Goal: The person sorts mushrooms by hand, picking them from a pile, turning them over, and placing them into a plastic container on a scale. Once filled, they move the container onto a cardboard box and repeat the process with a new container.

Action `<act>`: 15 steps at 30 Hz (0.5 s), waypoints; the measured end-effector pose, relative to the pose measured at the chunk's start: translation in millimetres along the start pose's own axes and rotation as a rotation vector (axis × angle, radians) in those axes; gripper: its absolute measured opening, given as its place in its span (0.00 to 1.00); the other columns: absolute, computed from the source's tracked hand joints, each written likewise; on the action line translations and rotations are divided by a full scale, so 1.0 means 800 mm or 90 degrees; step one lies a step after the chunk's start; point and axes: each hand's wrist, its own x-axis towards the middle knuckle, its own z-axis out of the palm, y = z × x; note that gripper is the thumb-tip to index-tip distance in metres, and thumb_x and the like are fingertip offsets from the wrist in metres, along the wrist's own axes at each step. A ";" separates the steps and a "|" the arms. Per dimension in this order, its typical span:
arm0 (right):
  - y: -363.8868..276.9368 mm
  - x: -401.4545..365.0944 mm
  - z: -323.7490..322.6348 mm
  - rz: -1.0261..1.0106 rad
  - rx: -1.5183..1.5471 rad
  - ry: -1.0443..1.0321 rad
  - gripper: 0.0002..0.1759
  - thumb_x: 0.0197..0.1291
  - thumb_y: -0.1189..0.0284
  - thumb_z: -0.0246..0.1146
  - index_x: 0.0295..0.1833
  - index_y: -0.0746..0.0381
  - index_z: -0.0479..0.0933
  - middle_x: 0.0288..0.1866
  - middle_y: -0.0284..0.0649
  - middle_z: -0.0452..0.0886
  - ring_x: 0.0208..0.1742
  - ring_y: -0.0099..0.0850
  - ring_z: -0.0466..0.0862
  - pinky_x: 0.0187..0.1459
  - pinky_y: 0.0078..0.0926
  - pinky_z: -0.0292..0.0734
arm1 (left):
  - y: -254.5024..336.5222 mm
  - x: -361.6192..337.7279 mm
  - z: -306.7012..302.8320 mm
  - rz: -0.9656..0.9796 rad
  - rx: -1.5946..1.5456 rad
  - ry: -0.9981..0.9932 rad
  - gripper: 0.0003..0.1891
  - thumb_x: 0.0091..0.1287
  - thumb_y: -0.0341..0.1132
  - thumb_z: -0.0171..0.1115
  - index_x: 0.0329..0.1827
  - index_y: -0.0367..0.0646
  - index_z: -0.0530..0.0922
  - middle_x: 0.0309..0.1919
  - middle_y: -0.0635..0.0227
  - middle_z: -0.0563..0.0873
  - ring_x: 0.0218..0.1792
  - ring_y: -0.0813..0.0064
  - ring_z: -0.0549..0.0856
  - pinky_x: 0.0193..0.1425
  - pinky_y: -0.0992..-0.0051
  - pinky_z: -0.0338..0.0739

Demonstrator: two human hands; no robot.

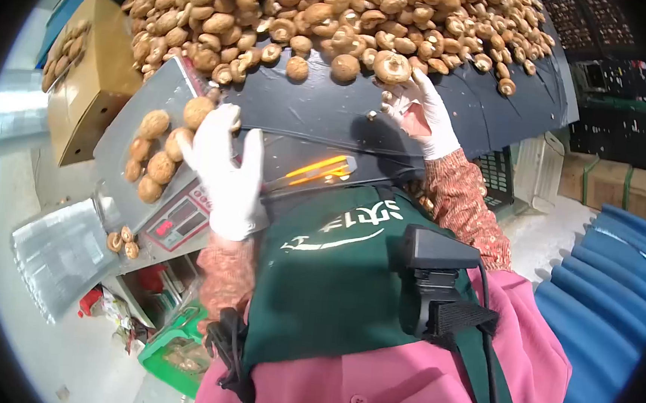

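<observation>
Apparently, the right hand [428, 113] pinches a shiitake [392, 68], upper centre, to bare its underside; the left hand [228, 171], centre-left, spreads.

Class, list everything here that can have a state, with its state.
Scale: display lit red, mushrooms on top
Utility knife: lying down, blade unclear
Cardboard box: open, mushrooms inside
Mushroom heap: loose
Left hand: gloved, fingers spread
Right hand: gloved, at a mushroom, grip unclear

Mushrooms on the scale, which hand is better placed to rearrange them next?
Probably your left hand: it's right beside the mushrooms on the scale, while your right hand is farther off, by the mushroom pile.
</observation>
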 end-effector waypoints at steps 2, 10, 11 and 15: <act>0.010 0.003 0.040 -0.012 -0.090 -0.060 0.32 0.71 0.55 0.65 0.70 0.65 0.70 0.59 0.46 0.80 0.54 0.39 0.83 0.57 0.36 0.83 | 0.010 -0.011 0.010 0.016 -0.009 -0.015 0.20 0.63 0.31 0.71 0.59 0.47 0.81 0.59 0.66 0.85 0.66 0.63 0.79 0.83 0.50 0.46; 0.006 -0.025 0.084 -0.088 -0.575 -0.155 0.30 0.64 0.67 0.70 0.67 0.69 0.73 0.61 0.42 0.82 0.64 0.28 0.79 0.66 0.30 0.75 | 0.007 -0.036 0.009 -0.008 -0.079 -0.044 0.21 0.62 0.30 0.71 0.60 0.46 0.81 0.58 0.64 0.85 0.64 0.63 0.81 0.82 0.50 0.51; -0.016 -0.050 0.069 -0.058 -0.663 -0.128 0.27 0.63 0.68 0.70 0.65 0.68 0.75 0.60 0.40 0.83 0.61 0.28 0.81 0.65 0.30 0.75 | 0.011 -0.037 0.009 -0.023 -0.090 -0.051 0.20 0.63 0.31 0.70 0.60 0.46 0.81 0.58 0.64 0.85 0.64 0.63 0.81 0.82 0.50 0.52; -0.078 -0.132 0.003 0.044 -1.336 -0.043 0.23 0.54 0.68 0.72 0.57 0.60 0.81 0.49 0.48 0.85 0.52 0.46 0.85 0.56 0.36 0.81 | 0.002 -0.050 0.019 -0.032 -0.130 -0.075 0.19 0.65 0.31 0.69 0.60 0.43 0.81 0.58 0.63 0.86 0.63 0.63 0.81 0.80 0.51 0.57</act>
